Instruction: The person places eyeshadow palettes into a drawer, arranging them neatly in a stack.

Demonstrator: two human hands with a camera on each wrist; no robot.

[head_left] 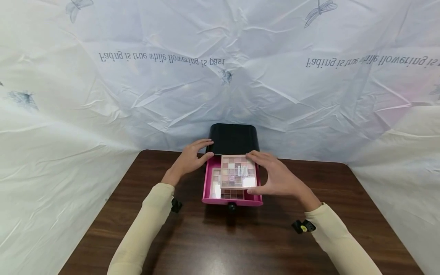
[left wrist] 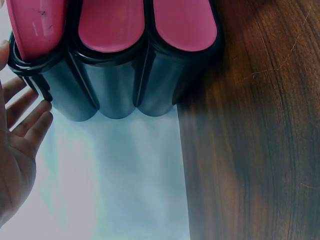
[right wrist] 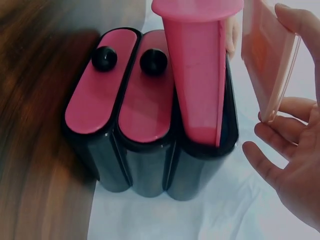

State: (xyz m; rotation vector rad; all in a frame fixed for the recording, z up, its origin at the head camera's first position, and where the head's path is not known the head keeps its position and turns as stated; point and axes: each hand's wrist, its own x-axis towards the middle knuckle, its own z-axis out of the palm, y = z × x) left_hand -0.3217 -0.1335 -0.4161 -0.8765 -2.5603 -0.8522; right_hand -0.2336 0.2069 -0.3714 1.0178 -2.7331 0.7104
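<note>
A black mini drawer cabinet (head_left: pixel 233 138) has its pink top drawer (head_left: pixel 209 201) pulled out by its black knob side. One eyeshadow palette with a clear lid (head_left: pixel 215 178) lies in that drawer. Above it my right hand (head_left: pixel 281 176) holds another eyeshadow palette (head_left: pixel 231 172) by its right side, thumb at the near edge and fingers at the far one. In the right wrist view this palette (right wrist: pixel 272 60) is tilted on edge beside the drawer. My left hand (head_left: pixel 188 159) rests its fingertips against the cabinet's left side; the left wrist view shows the fingers (left wrist: pixel 34 122) fairly straight.
Below the pulled-out drawer are two pink drawers (right wrist: pixel 102 90), both pushed in, with round black knobs (right wrist: pixel 153 62). The cabinet stands at the back of a dark wooden table (head_left: pixel 220 244). White printed cloth (head_left: pixel 172 91) hangs behind and at the sides.
</note>
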